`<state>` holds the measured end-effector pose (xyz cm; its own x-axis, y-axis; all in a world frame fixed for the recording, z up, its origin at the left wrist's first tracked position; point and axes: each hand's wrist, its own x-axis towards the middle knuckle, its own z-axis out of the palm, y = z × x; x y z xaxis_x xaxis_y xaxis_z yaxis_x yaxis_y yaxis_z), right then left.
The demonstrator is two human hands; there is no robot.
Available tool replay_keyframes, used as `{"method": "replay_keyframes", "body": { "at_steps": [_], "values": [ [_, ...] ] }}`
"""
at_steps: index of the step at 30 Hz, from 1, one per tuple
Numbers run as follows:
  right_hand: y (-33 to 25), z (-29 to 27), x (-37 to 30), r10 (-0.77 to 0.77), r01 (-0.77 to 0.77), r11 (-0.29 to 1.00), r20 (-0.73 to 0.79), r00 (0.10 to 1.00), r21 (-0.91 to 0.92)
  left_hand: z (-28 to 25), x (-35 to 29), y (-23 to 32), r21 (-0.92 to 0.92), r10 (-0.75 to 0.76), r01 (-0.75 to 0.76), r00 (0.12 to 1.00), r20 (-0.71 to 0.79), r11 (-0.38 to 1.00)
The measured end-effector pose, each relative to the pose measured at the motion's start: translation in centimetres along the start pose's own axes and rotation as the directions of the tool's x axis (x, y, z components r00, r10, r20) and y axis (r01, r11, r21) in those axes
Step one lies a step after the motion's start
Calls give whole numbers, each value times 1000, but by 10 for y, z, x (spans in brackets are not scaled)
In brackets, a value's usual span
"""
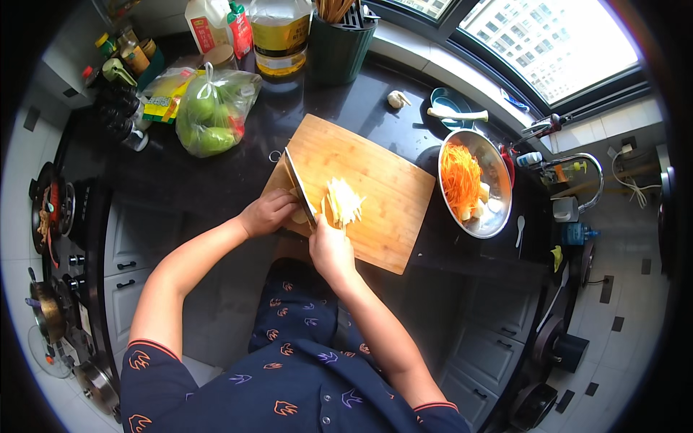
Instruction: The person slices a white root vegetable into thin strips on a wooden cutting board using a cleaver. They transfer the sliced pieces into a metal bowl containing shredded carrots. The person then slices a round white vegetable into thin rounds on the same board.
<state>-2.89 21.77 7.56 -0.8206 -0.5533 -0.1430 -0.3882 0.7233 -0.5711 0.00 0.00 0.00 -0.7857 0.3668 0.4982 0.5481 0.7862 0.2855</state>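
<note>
On the wooden cutting board (386, 209), my right hand (332, 252) is closed round the handle of a kitchen knife (299, 184). Its blade points away from me and to the left, edge toward the board. My left hand (271, 213) has its fingers bent and pressed on a pale vegetable piece (300, 214) at the board's left edge, close beside the blade. The fingers and the knife hide most of that piece, so its kind is unclear. A small heap of pale cut strips (343, 202) lies just right of the blade.
Right of the board stands a metal bowl (498, 173) with shredded carrot (460, 177) and pale chunks. A garlic bulb (397, 99) and a teal bowl (449, 101) lie behind. A bag of green produce (209, 119) and an oil jug (281, 36) stand back left.
</note>
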Motion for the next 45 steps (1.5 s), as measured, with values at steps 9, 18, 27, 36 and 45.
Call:
{"method": "replay_keyframes", "body": {
  "at_steps": [9,18,27,36,45],
  "values": [
    [-3,-19,-21,6,-6,1000,48,999,-11,12,-7,13,-19,-34,34,999,-14,999],
    [0,3,-3,51,-51,999,50,997,-3,8,-4,4,12,14,-13,1000,-20,1000],
    [-7,-13,-6,-14,15,998,-20,1000,68,7,-7,-2,66,1,1,1000,-28,998],
    [-7,-7,-6,-16,16,999,14,1000,-27,6,-8,-2,65,1,-1,1000,-5,998],
    [0,8,4,-12,12,1000,32,999,-16,6,-7,-3,78,17,-17,1000,9,997]
  ]
}}
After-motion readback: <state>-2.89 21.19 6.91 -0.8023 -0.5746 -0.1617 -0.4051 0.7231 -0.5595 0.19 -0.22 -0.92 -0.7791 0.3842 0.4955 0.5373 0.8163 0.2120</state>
